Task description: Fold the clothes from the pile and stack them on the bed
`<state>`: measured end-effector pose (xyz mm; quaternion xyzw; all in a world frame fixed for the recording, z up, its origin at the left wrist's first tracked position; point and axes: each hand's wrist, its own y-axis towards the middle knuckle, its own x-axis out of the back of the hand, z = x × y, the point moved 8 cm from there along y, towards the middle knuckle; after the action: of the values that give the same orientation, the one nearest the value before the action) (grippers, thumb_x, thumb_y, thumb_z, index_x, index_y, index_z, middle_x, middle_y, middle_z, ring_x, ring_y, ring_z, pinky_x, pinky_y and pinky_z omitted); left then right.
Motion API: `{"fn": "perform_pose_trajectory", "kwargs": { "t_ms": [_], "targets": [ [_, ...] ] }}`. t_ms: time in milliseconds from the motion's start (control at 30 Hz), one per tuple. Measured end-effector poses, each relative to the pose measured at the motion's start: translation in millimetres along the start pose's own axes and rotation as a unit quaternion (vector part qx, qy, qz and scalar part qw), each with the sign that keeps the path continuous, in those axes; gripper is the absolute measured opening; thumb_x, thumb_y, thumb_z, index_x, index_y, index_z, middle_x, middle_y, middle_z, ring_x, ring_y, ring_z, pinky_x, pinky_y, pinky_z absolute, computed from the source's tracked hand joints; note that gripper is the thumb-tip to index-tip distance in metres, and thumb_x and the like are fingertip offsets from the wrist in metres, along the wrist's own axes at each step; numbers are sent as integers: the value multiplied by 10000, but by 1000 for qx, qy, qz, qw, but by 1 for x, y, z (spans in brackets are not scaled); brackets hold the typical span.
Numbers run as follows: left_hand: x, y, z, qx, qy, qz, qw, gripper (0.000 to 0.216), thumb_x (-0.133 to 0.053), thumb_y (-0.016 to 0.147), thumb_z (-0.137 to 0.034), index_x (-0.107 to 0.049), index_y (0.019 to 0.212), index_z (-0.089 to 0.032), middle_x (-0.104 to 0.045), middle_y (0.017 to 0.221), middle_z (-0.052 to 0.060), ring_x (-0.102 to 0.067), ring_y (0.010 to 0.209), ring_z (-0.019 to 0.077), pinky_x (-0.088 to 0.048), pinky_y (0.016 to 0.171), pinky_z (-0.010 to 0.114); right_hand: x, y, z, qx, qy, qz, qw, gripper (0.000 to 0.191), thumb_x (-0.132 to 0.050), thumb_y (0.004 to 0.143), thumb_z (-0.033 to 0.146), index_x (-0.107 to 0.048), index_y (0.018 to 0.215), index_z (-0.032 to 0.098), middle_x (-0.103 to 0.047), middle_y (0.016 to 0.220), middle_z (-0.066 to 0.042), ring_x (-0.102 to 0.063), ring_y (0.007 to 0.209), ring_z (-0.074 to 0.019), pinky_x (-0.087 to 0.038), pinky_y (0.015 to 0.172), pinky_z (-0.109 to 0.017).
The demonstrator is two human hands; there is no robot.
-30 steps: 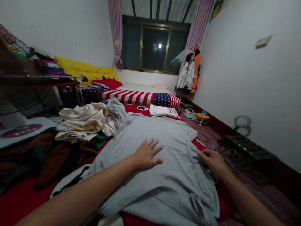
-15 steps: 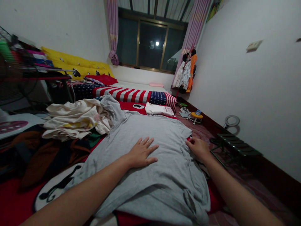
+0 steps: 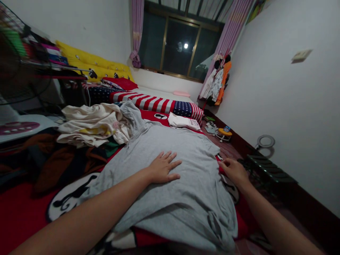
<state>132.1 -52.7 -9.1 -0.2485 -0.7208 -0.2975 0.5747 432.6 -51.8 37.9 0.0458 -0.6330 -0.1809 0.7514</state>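
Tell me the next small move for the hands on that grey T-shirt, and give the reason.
Probably fold the right side inward. The left hand lies flat on the middle of the grey T-shirt, pinning it, while the right hand is at the shirt's right edge just below the sleeve, fingers curled at the hem. The shirt lies spread on the red blanket, so drawing that edge toward the middle seems the natural step.
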Motion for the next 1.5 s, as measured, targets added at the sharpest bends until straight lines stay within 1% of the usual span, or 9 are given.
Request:
{"fn": "perform_pose_trajectory", "kwargs": {
  "t_ms": [167, 267, 567, 800, 933, 1033, 1233, 1367, 1500],
  "targets": [
    [0, 0, 0, -4, -6, -9, 1000, 716, -297, 859, -720, -330, 1452, -319, -190, 1561, 111, -170, 1427, 332, -140, 1118, 543, -3, -54, 8, 49, -45, 103, 992, 302, -540, 765, 500, -637, 641, 243, -678, 683, -31, -628, 662, -204, -345, 551, -269],
    [-1, 0, 0, -5, -6, -11, 1000, 717, -292, 860, -720, -333, 1451, -315, -195, 1559, 116, -169, 1427, 332, -139, 1117, 545, -8, -72, 9, 60, -21, 107, 992, 264, -513, 782, 454, -626, 678, 239, -685, 721, -32, -636, 693, -203, -371, 591, -273],
    [-1, 0, 1, -9, -1, -13, 1000, 726, -275, 859, -725, -319, 1456, -314, -194, 1559, 120, -164, 1429, 326, -140, 1116, 552, 5, -68, -20, 18, 69, 75, 995, 330, -477, 725, 507, -632, 654, 225, -671, 667, -23, -630, 660, -202, -418, 623, -275],
    [0, 0, 0, -12, -10, -9, 1000, 732, -297, 860, -718, -321, 1459, -297, -190, 1558, 134, -158, 1428, 342, -133, 1114, 568, -7, -74, -24, 47, 17, 139, 989, 326, -471, 741, 475, -578, 576, 215, -635, 592, -16, -609, 605, -180, -397, 572, -256],
    [1, -1, -1, -12, -11, -8, 1000, 742, -297, 857, -722, -322, 1459, -290, -182, 1559, 137, -151, 1429, 344, -130, 1116, 568, 12, -57, 7, 48, -31, 115, 992, 262, -539, 731, 467, -640, 667, 234, -680, 703, -30, -637, 672, -207, -384, 553, -271],
    [2, -1, -1, -11, -12, -6, 1000, 748, -278, 854, -732, -317, 1460, -295, -169, 1563, 129, -133, 1433, 338, -127, 1119, 565, 23, -39, 65, 97, 38, 55, 993, 268, -562, 753, 480, -665, 822, 242, -694, 849, -36, -639, 724, -197, -421, 606, -280],
    [4, -2, -1, -10, -17, -7, 1000, 762, -269, 845, -745, -289, 1468, -306, -177, 1563, 118, -132, 1434, 335, -127, 1124, 564, -31, -13, 176, 227, 187, 75, 953, 188, -560, 777, 297, -650, 914, 205, -642, 933, -50, -626, 745, -154, -462, 703, -279],
    [4, -1, 0, -12, -31, -13, 999, 766, -288, 836, -750, -284, 1469, -318, -188, 1562, 112, -129, 1435, 331, -129, 1126, 568, -61, 3, 182, 228, 274, 17, 934, 164, -522, 780, 245, -646, 876, 196, -609, 922, -55, -617, 794, -164, -475, 758, -295],
    [3, 0, 1, -9, -42, -6, 999, 765, -300, 830, -755, -296, 1463, -327, -173, 1567, 97, -122, 1437, 331, -128, 1125, 571, -68, 7, 168, 222, 337, -4, 915, 152, -517, 780, 252, -653, 814, 195, -627, 880, -53, -603, 818, -182, -471, 789, -319]
  ]
}}
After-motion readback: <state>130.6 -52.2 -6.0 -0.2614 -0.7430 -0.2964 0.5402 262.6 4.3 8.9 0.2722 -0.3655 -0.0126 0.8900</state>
